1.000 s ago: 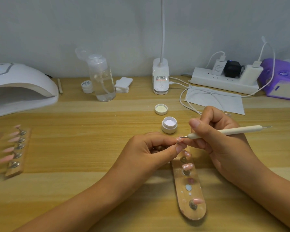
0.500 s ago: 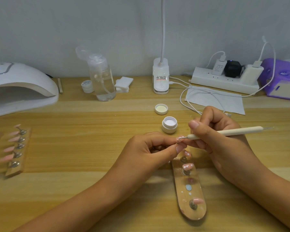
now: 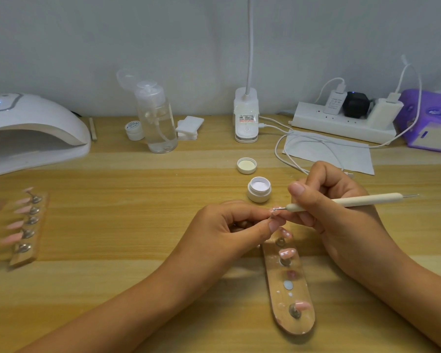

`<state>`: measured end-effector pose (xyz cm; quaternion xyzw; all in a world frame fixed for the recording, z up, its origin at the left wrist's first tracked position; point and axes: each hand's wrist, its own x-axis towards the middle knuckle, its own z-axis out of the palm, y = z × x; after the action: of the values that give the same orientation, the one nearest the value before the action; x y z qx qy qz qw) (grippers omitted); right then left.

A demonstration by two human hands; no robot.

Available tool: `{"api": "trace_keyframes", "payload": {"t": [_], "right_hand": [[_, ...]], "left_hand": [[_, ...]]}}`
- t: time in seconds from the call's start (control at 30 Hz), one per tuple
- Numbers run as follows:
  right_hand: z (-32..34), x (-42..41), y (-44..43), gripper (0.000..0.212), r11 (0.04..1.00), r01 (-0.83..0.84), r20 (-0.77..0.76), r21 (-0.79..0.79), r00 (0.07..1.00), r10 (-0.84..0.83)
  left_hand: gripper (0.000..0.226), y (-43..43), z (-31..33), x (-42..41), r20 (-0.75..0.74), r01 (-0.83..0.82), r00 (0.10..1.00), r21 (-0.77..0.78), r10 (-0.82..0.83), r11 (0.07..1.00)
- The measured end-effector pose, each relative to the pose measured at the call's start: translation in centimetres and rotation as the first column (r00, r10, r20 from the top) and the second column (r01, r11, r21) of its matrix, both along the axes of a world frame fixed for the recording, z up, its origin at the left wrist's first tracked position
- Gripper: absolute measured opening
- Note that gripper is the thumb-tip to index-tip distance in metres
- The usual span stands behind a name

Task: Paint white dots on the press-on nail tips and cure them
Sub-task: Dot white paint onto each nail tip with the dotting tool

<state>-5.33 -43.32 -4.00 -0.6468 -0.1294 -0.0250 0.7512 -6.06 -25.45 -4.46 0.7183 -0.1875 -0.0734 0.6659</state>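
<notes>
The left hand pinches a single nail tip between thumb and forefinger just in front of the open pot of white gel, lifted off the table so that its surface faces the tool. The right hand grips the dotting tool pen-fashion near the working end, and the shaft runs away to the right of the pot. This short grip probably gives control for small dots. The metal ball end meets the held tip. The pot stands uncapped with its lid just behind it, presumably so the tool can be reloaded with little travel. The clear holder strip lies in front of the pot, partly beneath the hands. Its dotted tips sit nearest the pot, and the plain tip farthest from it shows no dots. The curing lamp stands well left of the pot, its mouth open toward the work. A second strip of pink tips, also left of the pot, is blurred, so dots there cannot be confirmed. Fingers cover most of the held tip, so its dot count is unreadable.
</notes>
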Motion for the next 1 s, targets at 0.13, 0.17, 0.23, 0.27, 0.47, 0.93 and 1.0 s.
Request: {"api": "trace_keyframes", "payload": {"t": [0.13,0.17,0.23,0.27,0.47,0.93,1.0], "right_hand": [[-0.1,0.09,0.01,0.028,1.0,0.001,0.0,-0.006,1.0,-0.001],[-0.09,0.08,0.02,0.029,1.0,-0.001,0.0,0.001,1.0,0.001],[-0.09,0.03,0.0,0.032,1.0,-0.009,0.003,0.001,1.0,0.009],[-0.11,0.03,-0.03,0.032,1.0,-0.011,0.005,-0.002,1.0,0.011],[-0.32,0.33,-0.19,0.025,1.0,-0.011,0.016,0.001,1.0,0.011],[-0.35,0.23,-0.19,0.024,1.0,-0.017,0.027,0.004,0.999,0.017],[-0.38,0.24,-0.18,0.024,1.0,-0.011,0.027,-0.001,1.0,0.011]], "left_hand": [[0.021,0.03,0.0,-0.03,-0.005,0.006,1.0,-0.01,-0.007,1.0],[0.021,0.04,-0.02,-0.02,-0.01,0.006,1.0,-0.012,-0.006,1.0],[0.021,0.04,-0.05,-0.01,-0.011,0.002,1.0,-0.01,-0.002,1.0],[0.021,0.02,-0.06,0.0,-0.008,0.0,1.0,-0.005,0.0,1.0],[0.023,0.01,0.01,-0.03,-0.001,0.0,1.0,0.006,0.0,1.0],[0.021,0.05,0.06,-0.03,-0.018,0.001,1.0,0.009,-0.001,1.0],[0.022,0.05,0.04,-0.05,-0.007,-0.005,1.0,0.017,0.005,1.0]]}}
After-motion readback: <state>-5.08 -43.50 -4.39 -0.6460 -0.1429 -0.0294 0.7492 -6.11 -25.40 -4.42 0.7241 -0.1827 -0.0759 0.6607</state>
